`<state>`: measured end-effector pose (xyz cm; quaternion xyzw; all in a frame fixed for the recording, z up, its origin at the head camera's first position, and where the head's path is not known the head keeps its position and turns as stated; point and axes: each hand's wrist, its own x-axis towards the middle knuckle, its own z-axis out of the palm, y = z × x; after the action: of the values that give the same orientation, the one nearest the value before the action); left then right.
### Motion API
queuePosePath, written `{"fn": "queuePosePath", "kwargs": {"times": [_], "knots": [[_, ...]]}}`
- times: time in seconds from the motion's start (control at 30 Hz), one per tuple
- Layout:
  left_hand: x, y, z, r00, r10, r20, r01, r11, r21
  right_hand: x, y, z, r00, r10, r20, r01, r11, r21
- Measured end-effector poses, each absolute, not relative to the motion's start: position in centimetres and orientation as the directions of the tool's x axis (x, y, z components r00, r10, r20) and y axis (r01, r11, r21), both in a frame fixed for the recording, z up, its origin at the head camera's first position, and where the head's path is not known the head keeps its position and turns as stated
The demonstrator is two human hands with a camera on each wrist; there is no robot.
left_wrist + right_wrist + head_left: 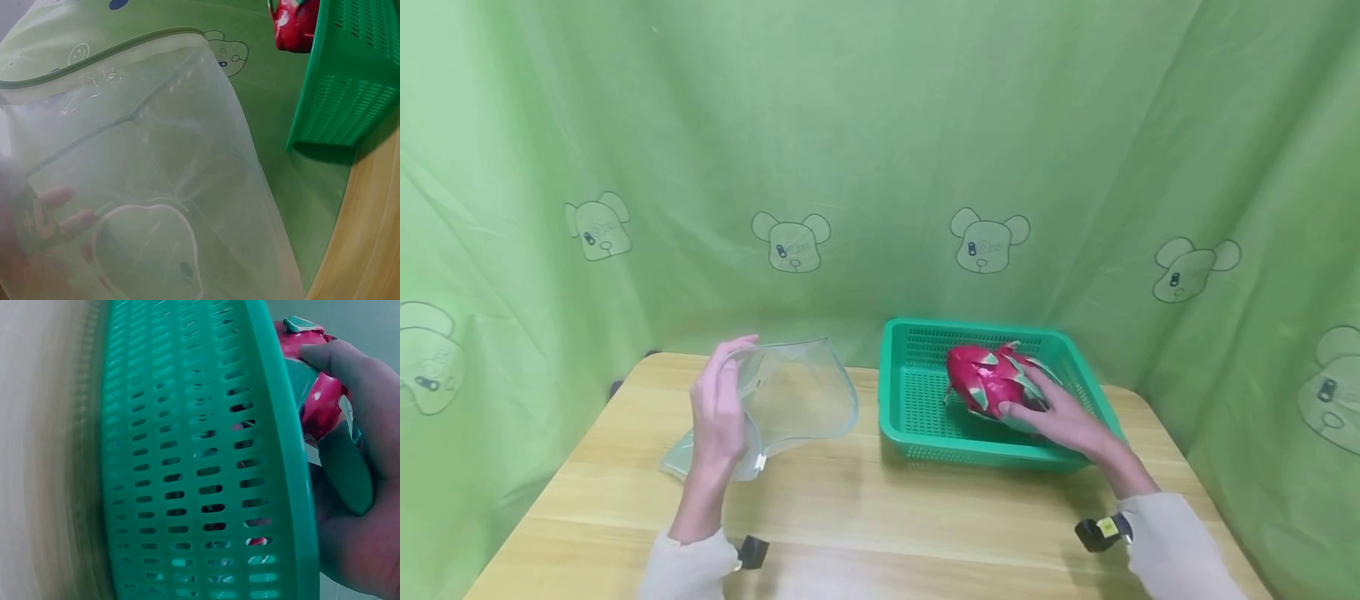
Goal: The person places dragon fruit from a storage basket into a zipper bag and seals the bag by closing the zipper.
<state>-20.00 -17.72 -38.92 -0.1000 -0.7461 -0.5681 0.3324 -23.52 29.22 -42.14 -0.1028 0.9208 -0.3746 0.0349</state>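
Right grip (pixel 1060 421) curls round the dragon fruit (pixel 988 379) in the green basket (pixel 917 417), left grip (pixel 718 408) holds the clear bag (pixel 797 396) open (floppy mouth may collapse).

One pink, green-scaled dragon fruit (pixel 988 381), one green perforated plastic basket (pixel 917 433), one clear soft plastic bag (pixel 797 392), two hands.

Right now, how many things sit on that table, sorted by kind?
Dragon fruit: 1, inside the basket, right hand on it
Green basket: 1
Clear bag: 1, held open by the left hand
Total: 3
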Motion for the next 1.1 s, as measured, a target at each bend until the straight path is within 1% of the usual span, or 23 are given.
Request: {"fn": "queuePosePath", "kwargs": {"times": [0.2, 0.5, 0.83, 1.1], "knots": [[-20.0, -17.8, -39.0, -0.763, -0.23, 0.604, 0.524, 0.325, 0.787, -23.4, 29.4, -42.1, -0.977, -0.212, 0.01, -0.143, 0.62, -0.772], [-20.1, -17.8, -39.0, -0.767, -0.221, 0.603, 0.527, 0.319, 0.788, -23.0, 29.1, -42.2, -0.985, -0.17, 0.027, -0.128, 0.619, -0.775], [-20.1, -17.8, -39.3, -0.771, -0.219, 0.597, 0.522, 0.318, 0.791, -22.7, 29.3, -42.2, -0.98, -0.176, 0.087, -0.176, 0.587, -0.79], [-20.2, -17.7, -39.2, -0.765, -0.229, 0.602, 0.52, 0.332, 0.787, -22.2, 29.6, -41.9, -0.985, -0.139, 0.105, -0.167, 0.572, -0.803]]}}
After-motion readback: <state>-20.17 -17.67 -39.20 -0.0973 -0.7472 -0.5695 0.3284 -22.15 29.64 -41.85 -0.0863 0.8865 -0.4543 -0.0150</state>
